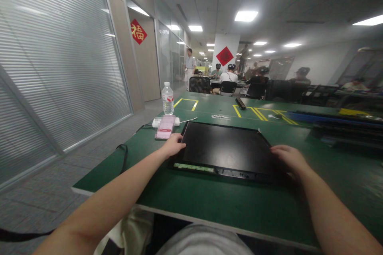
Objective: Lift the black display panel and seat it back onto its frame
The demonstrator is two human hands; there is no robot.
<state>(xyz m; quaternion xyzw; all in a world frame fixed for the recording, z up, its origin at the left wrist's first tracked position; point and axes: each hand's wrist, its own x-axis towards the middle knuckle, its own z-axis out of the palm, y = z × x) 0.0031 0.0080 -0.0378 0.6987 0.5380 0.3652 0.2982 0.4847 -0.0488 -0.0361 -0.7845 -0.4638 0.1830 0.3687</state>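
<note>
- Your left hand [172, 146] has fingers clamped on the display panel [227, 143], left edge.
- Your right hand [289, 158] touches its right edge; I cannot tell whether clamped.
- The green table [209, 197] supports the panel.

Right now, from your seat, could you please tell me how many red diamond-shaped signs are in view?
2: the nearer sign on the door at left, and the farther sign on the white pillar. Others may be hidden.
</note>
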